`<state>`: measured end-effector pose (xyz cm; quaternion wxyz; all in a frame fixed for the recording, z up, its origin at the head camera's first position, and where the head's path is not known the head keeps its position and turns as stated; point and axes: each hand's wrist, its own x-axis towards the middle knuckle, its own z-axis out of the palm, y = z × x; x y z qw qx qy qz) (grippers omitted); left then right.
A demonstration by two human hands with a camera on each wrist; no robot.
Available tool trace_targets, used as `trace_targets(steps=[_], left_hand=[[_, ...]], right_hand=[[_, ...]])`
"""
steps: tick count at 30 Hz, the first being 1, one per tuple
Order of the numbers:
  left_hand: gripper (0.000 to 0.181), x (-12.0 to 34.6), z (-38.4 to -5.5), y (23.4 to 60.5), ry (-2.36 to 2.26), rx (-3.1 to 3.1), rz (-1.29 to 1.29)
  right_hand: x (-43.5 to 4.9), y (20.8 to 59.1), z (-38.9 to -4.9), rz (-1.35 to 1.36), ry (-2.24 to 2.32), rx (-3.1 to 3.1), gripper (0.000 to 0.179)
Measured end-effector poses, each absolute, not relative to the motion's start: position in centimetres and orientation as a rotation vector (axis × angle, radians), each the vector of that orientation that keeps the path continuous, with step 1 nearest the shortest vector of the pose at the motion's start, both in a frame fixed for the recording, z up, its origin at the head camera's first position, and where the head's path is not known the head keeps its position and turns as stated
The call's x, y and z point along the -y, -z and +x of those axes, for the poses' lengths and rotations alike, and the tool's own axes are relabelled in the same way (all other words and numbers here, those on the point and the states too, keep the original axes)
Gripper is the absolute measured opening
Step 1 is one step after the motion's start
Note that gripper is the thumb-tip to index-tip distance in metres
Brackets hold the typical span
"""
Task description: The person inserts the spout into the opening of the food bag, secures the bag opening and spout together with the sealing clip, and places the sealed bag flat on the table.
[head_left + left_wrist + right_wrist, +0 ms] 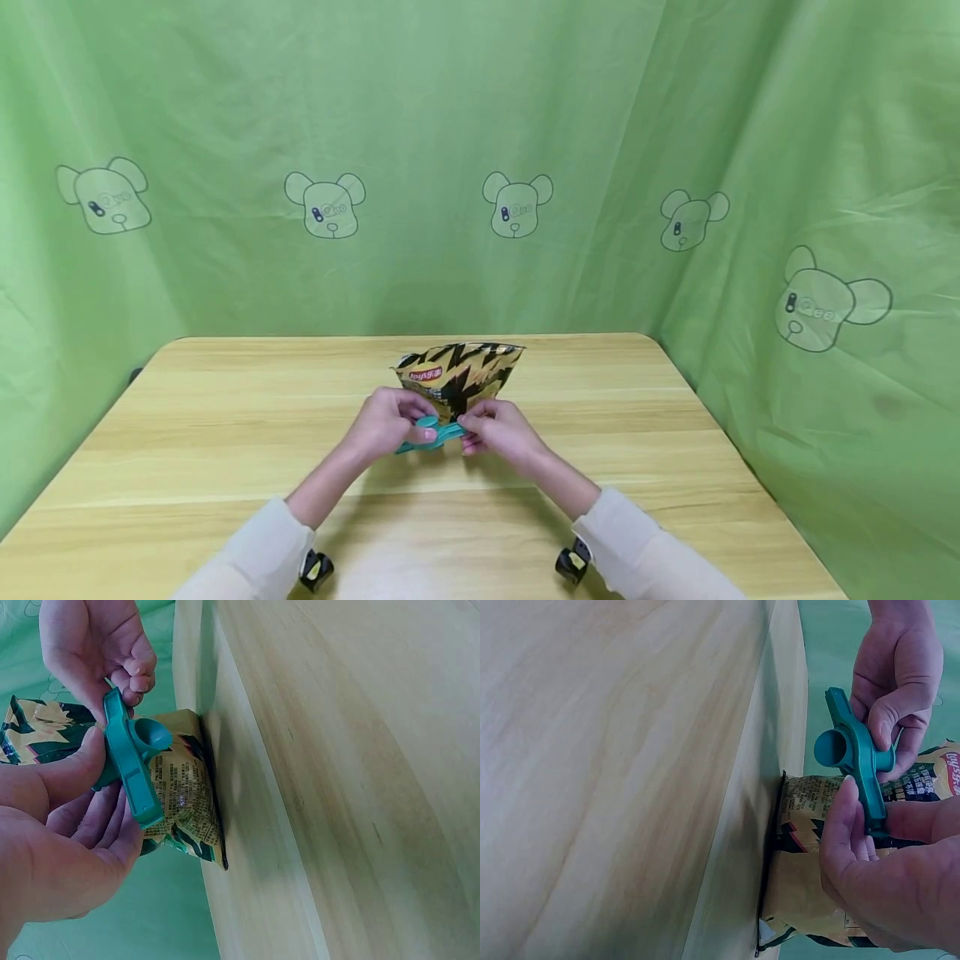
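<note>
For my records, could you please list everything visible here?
Table: 1, light wood, foreground
Snack bag: 1, gold and black, over the table
Clip: 1, teal, near side of the bag
Curtain: at least 1, green, around the table
Bear outlines: 5, dark, on the curtain
Unclear object: 1, dark, table's left edge
Sleeves: 2, whitish, lower foreground
Wrist devices: 2, black, beside sleeves
Left hand: 1, bare, holding the clip
Right hand: 1, bare, holding the clip
</note>
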<state>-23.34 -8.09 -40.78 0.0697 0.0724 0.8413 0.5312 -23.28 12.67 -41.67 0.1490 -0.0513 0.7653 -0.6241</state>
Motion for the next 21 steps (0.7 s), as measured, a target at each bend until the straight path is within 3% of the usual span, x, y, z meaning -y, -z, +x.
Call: trace_targets(steps=[21], left_hand=[[0.022,7.63,-23.46,41.17,-1.652,-2.58,0.262]], right_hand=[[-12.24,41.67,-23.29,-0.076,1.89,-2.163,0.023]])
